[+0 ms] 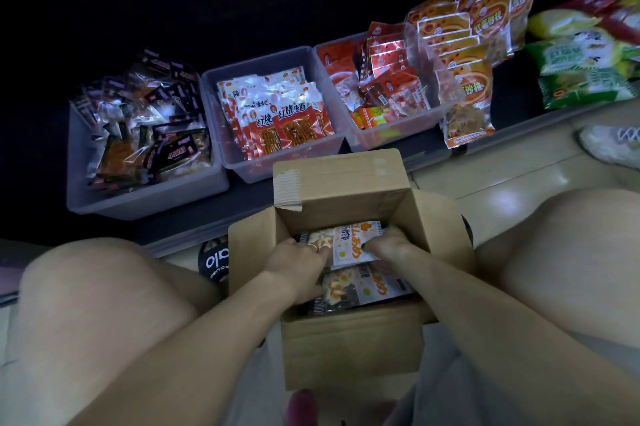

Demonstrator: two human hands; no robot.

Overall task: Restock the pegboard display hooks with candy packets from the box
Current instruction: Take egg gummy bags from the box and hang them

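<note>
1. Here the cardboard box sits on the floor between the person's knees, flaps open, with candy packets lying flat inside it.
2. Both hands are down in the box: the left hand has its fingers curled onto the left edge of the top packet, and the right hand has its fingers curled onto the right edge, so the two appear to grip the same top packet or a small sheaf of them.
3. A second packet shows just nearer in the box, beneath the forearms.
4. The packets look like light, glossy film bags: soft, crinkly and probably slippery, with loose sweets inside that will shift when tilted.
5. A sound hold is likely a pinch along the sealed edges or at the header end, where a hang hole would be; I cannot make out any hole here.
6. Beyond the box, on a low dark shelf, stand three clear bins of other snack packets, with more bags stacked to the far right.
7. No pegboard or hook is visible in this view.
</note>
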